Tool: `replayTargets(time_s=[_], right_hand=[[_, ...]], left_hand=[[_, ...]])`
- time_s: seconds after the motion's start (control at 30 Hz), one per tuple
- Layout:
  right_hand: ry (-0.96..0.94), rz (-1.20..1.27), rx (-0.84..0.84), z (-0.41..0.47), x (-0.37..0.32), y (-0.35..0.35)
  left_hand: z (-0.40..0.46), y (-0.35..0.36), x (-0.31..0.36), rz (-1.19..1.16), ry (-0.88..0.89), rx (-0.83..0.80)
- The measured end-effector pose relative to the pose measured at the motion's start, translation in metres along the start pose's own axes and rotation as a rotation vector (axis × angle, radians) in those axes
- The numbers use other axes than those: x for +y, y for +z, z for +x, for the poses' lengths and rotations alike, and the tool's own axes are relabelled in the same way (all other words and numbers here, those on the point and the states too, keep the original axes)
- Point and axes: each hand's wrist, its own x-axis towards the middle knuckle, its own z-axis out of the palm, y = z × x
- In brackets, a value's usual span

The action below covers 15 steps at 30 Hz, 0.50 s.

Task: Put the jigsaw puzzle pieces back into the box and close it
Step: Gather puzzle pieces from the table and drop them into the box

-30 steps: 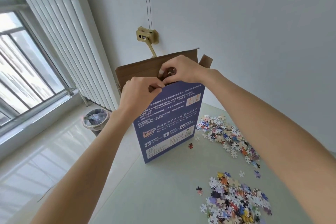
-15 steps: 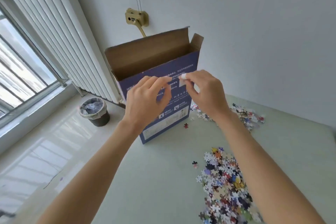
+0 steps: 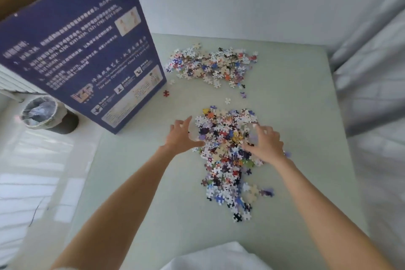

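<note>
Box (image 3: pixel 83 55) upright at table's (image 3: pixel 140 182) left; two piles: far pile (image 3: pixel 212 66) behind near pile (image 3: pixel 228 160).

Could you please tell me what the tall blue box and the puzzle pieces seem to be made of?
The tall blue printed box looks like cardboard: plain brown board shows at its top, while the face is smooth and printed. The colourful jigsaw puzzle pieces appear to be thin die-cut card, printed on one side; some show pale backs.

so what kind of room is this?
Probably a home or small office room: a pale green table against a plain wall, a lined waste bin on a glossy tiled floor, a white radiator at left.
</note>
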Motion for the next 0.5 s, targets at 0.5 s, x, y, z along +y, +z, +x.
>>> replayTargets(time_s=[0.5], right_hand=[[-0.127,0.112,0.031,0.019,-0.039,0.047]], left_hand=[[0.010,0.050,0.037,0.031,0.127,-0.024]])
